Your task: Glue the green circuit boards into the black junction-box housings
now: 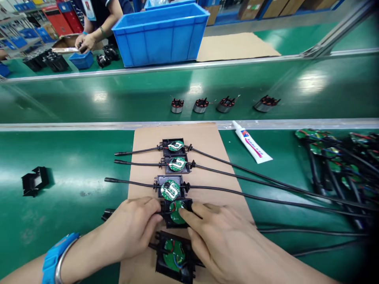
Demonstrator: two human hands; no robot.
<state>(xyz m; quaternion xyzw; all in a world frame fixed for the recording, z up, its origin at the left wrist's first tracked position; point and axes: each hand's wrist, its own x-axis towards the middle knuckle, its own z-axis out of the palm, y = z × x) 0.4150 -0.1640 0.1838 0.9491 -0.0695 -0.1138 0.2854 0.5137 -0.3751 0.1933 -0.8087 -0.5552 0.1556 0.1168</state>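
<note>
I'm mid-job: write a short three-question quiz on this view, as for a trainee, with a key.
1. Counting: how many green boards in the black cases clearly show a white squiggle?
2. True or false: the white tube lies on the green worktop, to the right of the cardboard sheet under the cases.
3. Multiple choice: the right hand's index fingertip is on
A. the white tube
B. a green board
C. the cardboard sheet

Key:
1. Three, in the three cases farthest from the person.
2. True.
3. B. The left hand is by that case's left end.
</note>
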